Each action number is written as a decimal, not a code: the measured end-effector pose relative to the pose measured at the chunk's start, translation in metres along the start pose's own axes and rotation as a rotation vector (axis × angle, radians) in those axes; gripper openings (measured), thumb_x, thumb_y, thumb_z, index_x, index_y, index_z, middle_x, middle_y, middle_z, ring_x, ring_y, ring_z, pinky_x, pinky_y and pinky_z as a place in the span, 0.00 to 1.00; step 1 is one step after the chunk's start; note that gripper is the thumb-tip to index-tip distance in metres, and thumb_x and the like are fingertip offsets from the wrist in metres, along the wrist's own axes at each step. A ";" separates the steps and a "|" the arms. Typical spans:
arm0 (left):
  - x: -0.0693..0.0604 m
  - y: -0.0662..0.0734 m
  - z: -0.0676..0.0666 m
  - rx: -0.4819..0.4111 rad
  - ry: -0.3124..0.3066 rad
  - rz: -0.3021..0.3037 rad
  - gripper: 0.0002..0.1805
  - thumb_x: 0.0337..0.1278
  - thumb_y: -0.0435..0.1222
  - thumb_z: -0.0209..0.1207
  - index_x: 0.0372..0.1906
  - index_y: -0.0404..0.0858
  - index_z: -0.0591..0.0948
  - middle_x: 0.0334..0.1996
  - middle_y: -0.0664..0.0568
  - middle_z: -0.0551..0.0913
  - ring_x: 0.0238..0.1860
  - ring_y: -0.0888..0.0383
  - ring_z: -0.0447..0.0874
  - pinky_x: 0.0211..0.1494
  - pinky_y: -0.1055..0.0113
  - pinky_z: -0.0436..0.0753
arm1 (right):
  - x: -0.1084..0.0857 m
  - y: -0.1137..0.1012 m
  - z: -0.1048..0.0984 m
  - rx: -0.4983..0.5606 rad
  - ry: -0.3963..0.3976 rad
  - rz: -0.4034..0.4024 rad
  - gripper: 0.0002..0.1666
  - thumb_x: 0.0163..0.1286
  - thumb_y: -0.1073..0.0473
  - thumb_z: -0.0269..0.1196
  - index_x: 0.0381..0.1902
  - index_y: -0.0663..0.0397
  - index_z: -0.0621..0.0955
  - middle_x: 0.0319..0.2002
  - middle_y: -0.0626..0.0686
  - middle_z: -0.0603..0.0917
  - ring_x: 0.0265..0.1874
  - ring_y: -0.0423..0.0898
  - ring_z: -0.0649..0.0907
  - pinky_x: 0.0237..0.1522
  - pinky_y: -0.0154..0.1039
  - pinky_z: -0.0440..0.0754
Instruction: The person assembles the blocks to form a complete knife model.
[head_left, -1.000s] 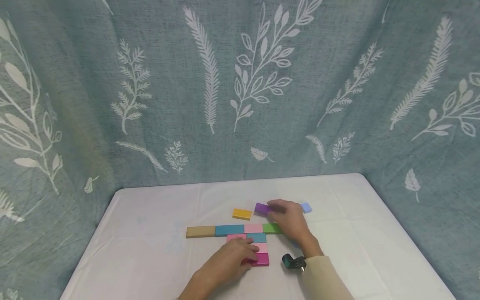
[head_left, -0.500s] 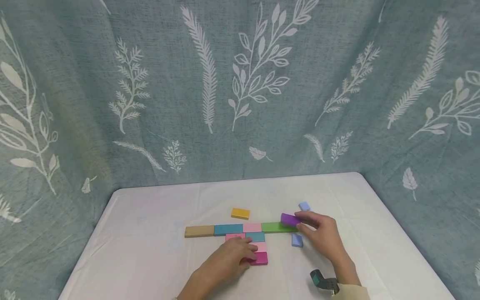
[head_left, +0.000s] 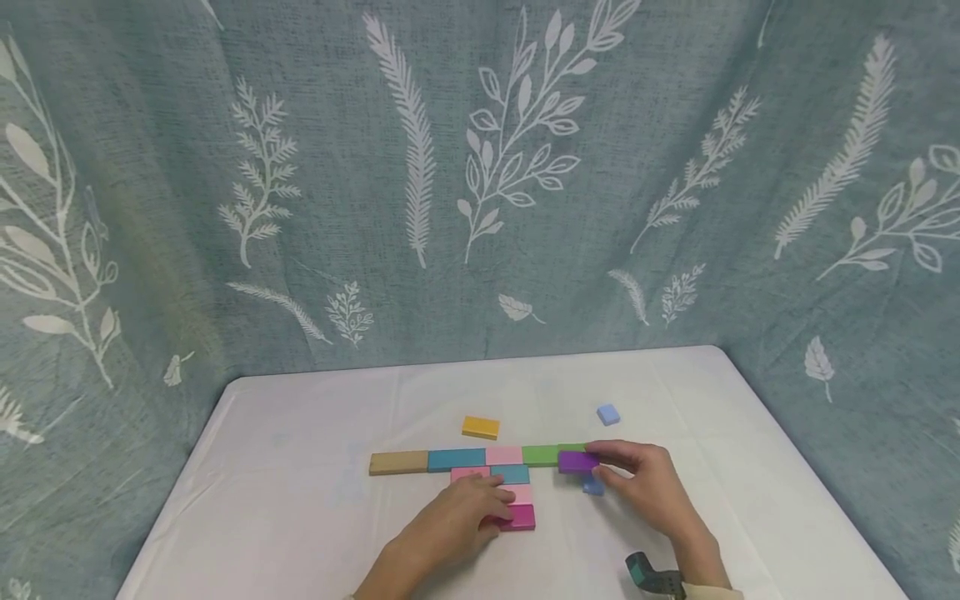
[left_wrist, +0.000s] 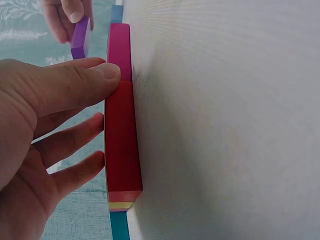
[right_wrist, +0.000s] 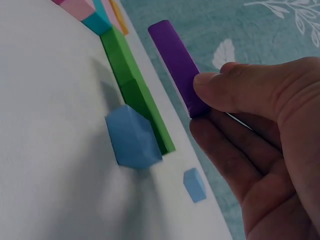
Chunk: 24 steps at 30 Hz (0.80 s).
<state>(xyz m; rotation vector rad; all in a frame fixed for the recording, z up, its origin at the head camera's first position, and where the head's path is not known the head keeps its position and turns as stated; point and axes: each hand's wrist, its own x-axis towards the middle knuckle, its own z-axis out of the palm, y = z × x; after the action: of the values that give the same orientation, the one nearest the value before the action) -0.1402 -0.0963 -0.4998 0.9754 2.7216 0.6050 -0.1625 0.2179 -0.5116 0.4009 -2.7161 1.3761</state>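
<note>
The right hand (head_left: 652,487) pinches a purple block (head_left: 577,462) by its right end, raised above the green blocks (head_left: 542,456) and a light blue block (head_left: 593,485). The right wrist view shows thumb and fingers on the purple block (right_wrist: 176,65). Over the stacked rows of blocks lies the left hand (head_left: 453,521), its fingers touching the magenta block (head_left: 521,518) and hiding part of the rows. In the left wrist view its thumb rests where the magenta block (left_wrist: 119,50) meets a red block (left_wrist: 121,135).
A top row continues leftward with a pink block (head_left: 504,456), a blue block (head_left: 457,460) and a tan block (head_left: 399,463). Behind it lie a yellow block (head_left: 480,427) and a small light blue block (head_left: 608,414). A patterned curtain (head_left: 345,208) hangs behind the white table (head_left: 300,533).
The right hand has lifted the purple block from behind the row, carried it right, then brought it toward the front over the green blocks. The left hand stays in place.
</note>
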 end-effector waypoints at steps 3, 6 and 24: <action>0.000 0.000 0.000 0.005 0.001 -0.002 0.16 0.66 0.35 0.75 0.56 0.51 0.94 0.61 0.64 0.91 0.73 0.55 0.83 0.78 0.52 0.83 | 0.002 -0.002 0.005 -0.002 -0.028 0.003 0.21 0.69 0.70 0.74 0.58 0.50 0.91 0.55 0.50 0.94 0.58 0.52 0.92 0.64 0.46 0.91; -0.001 0.001 -0.001 0.011 0.004 -0.004 0.16 0.66 0.35 0.75 0.56 0.51 0.94 0.61 0.64 0.91 0.73 0.55 0.83 0.78 0.52 0.82 | 0.005 -0.003 0.010 -0.011 -0.062 -0.020 0.20 0.69 0.69 0.74 0.58 0.51 0.91 0.55 0.50 0.94 0.59 0.54 0.92 0.64 0.46 0.91; -0.002 -0.001 0.000 -0.004 0.030 0.032 0.16 0.65 0.34 0.76 0.55 0.50 0.94 0.60 0.61 0.91 0.72 0.55 0.85 0.76 0.53 0.84 | 0.020 -0.009 0.030 -0.182 -0.158 -0.116 0.20 0.66 0.67 0.76 0.55 0.46 0.92 0.55 0.49 0.94 0.57 0.52 0.93 0.63 0.52 0.92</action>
<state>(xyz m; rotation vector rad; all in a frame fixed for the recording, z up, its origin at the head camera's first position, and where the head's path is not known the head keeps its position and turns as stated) -0.1393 -0.0979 -0.4998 1.0186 2.7346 0.6355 -0.1781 0.1843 -0.5188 0.6658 -2.8589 1.1007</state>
